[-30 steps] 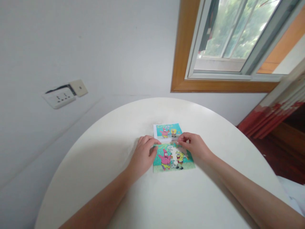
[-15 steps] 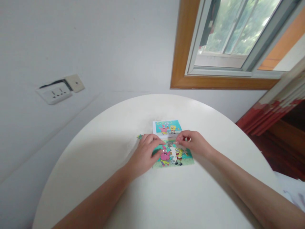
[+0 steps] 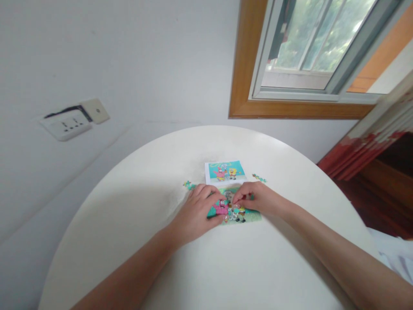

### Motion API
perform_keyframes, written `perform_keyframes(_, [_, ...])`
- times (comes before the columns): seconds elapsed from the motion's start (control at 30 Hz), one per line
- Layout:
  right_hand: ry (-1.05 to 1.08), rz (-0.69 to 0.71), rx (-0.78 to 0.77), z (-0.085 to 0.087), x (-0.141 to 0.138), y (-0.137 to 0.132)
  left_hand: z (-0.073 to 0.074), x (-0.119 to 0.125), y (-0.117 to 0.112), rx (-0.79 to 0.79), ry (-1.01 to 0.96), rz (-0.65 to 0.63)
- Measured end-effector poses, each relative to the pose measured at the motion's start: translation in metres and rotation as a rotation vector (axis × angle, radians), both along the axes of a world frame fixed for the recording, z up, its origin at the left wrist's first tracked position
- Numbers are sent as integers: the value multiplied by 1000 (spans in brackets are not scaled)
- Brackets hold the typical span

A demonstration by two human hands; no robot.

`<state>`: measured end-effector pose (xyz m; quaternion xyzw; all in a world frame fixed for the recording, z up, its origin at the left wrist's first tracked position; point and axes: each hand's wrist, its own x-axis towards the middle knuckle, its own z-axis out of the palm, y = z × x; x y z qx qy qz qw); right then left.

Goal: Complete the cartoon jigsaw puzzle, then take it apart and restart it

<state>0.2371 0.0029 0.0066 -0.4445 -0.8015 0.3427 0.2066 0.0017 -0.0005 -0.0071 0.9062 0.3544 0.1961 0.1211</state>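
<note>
A jigsaw puzzle (image 3: 250,216) with a pink starfish and a yellow sponge character lies on the table, mostly assembled. My left hand (image 3: 196,211) rests over its left side, thumb and fingers apart, pressing lightly on the pieces. The fingertips of my right hand (image 3: 254,197) are pinched over the puzzle's middle, on a small puzzle piece (image 3: 236,206) that they partly hide. Just beyond the puzzle is a picture card (image 3: 226,172) showing the same characters.
Loose puzzle pieces lie left of the card, a green cluster (image 3: 188,185), and right of it, another small group (image 3: 259,178). The round white table (image 3: 145,181) meets the wall, which carries a socket (image 3: 69,124). A wood-framed window (image 3: 303,110) is at upper right.
My right hand has moved down and slightly left, from the puzzle's upper part to its middle gap. My left thumb has shifted lower and right, over the pink figure. The view has tilted slightly.
</note>
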Motion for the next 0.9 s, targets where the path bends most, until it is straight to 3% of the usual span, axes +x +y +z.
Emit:
perform_keyframes(0.23, [-18,43,51,6,-5,-5,-1,0,-1,-5,13,2])
perform_keyframes(0.9, [-62,120,159,4,-5,-4,-4,0,0,13,1,-18])
